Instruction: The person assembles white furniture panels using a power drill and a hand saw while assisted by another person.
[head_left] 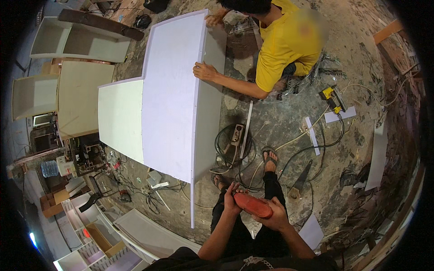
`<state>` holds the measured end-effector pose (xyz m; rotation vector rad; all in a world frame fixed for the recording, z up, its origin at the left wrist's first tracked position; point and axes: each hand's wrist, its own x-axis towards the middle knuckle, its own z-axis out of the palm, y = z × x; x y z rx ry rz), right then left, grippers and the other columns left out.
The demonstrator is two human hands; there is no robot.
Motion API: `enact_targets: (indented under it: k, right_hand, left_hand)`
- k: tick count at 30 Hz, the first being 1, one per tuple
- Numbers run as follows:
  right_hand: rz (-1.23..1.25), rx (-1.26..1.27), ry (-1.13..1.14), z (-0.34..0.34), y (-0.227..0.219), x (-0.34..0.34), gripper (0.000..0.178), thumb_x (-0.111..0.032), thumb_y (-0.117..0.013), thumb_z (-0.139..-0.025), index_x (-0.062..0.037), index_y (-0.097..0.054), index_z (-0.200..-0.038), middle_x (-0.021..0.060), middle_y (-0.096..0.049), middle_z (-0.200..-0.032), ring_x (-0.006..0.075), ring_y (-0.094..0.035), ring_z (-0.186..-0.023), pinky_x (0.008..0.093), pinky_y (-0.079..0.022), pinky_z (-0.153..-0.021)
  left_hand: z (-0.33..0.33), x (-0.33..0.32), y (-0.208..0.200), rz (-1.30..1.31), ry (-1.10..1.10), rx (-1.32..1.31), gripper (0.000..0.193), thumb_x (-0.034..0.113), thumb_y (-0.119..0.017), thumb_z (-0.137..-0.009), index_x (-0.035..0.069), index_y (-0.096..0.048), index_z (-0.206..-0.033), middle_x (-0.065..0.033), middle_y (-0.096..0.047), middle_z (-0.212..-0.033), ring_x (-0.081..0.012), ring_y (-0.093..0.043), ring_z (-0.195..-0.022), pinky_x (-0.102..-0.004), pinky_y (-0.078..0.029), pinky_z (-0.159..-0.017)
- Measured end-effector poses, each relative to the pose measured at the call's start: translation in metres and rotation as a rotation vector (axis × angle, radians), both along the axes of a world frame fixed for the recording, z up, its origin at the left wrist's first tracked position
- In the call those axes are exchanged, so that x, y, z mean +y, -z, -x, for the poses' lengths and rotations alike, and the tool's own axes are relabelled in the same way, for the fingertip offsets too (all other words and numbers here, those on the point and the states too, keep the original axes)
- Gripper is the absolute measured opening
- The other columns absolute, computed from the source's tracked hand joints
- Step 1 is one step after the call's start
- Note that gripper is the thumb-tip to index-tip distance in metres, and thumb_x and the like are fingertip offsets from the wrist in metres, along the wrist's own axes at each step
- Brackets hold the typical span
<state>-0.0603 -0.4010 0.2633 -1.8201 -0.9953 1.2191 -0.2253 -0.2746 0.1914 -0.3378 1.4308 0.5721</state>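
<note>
In front of my body I hold a red-orange oblong object with rounded ends (253, 205); its exact kind does not show. My left hand (233, 198) grips its left end, fingers pointing up. Around its right end my right hand (274, 217) is closed. Ahead and to the left stands a large white panelled cabinet piece (169, 86) with a stepped outline and a narrow strip jutting out at its near corner. A co-worker in a yellow shirt (289, 49) crouches at its far right side, one hand on its edge.
A yellow-and-black power tool (332, 99) lies on the floor at right, its cord trailing. Near my feet are a coiled black cable (228, 144), a power strip (237, 134), a handsaw (300, 180) and white strips (312, 135). Pale cabinet boxes (86, 97) stand at left.
</note>
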Motion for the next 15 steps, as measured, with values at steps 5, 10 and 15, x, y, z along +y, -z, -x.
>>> enact_targets:
  k: [5, 10, 15]
  right_hand:
    - [-0.012, 0.029, 0.01, 0.0018, 0.0053, -0.0045, 0.073, -0.035, -0.091, -0.067, 0.0002, -0.063, -0.124, 0.0137, -0.062, -0.104, 0.0266, -0.066, -0.089, 0.04, -0.057, -0.077]
    - [-0.045, 0.023, 0.035, 0.0013, 0.0049, -0.0037, 0.076, -0.036, -0.091, -0.066, 0.0019, -0.062, -0.125, 0.0145, -0.061, -0.101, 0.0277, -0.067, -0.09, 0.0406, -0.057, -0.078]
    - [-0.031, -0.035, 0.015, 0.0024, 0.0035, -0.0028, 0.077, -0.038, -0.091, -0.065, 0.002, -0.064, -0.125, 0.0143, -0.061, -0.099, 0.0262, -0.065, -0.086, 0.0393, -0.057, -0.075]
  left_hand:
    - [0.0017, -0.0013, 0.0023, -0.042, 0.072, 0.022, 0.033, 0.03, -0.062, -0.099, 0.003, -0.056, -0.116, -0.0033, -0.052, -0.07, -0.0182, -0.057, -0.07, -0.0444, -0.049, -0.099]
    - [-0.0011, -0.0007, 0.0005, -0.015, 0.078, 0.034, 0.033, 0.031, -0.062, -0.098, 0.004, -0.057, -0.116, -0.0037, -0.054, -0.071, -0.0186, -0.057, -0.07, -0.0429, -0.05, -0.098]
    - [0.0007, -0.001, 0.0012, -0.012, 0.058, 0.016, 0.031, 0.032, -0.062, -0.098, 0.005, -0.058, -0.114, -0.0043, -0.055, -0.07, -0.019, -0.058, -0.069, -0.0413, -0.05, -0.098]
